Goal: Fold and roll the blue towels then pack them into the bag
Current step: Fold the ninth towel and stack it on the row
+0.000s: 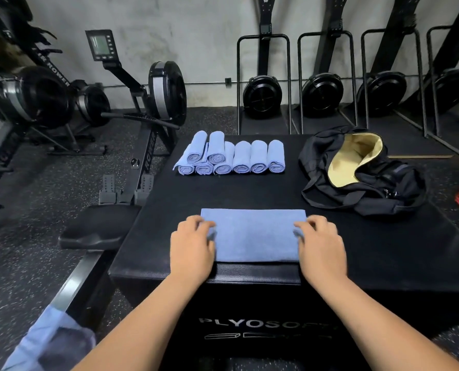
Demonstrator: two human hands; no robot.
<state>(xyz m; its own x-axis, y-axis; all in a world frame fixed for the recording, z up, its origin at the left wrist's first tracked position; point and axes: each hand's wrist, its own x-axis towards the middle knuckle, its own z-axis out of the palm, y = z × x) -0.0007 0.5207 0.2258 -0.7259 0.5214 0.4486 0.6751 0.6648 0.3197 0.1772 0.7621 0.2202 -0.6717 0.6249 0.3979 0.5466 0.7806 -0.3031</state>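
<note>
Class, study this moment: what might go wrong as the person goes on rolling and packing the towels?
The folded towel lies at the near edge of the box and may slip off during rolling. Two rolled towels sit stacked on the row; a bump could unroll them. The mouth of the bag sags partly open, so rolls may snag going in.

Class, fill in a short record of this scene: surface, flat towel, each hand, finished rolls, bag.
surface: black box
towel: folded flat at the box's near edge, not yet rolled
left hand: fingers pinch the towel's left edge
right hand: fingers pinch its right edge
rolls: eight at the far edge, two lying on six
bag: open, right of the rolls, no towel visible inside
</note>
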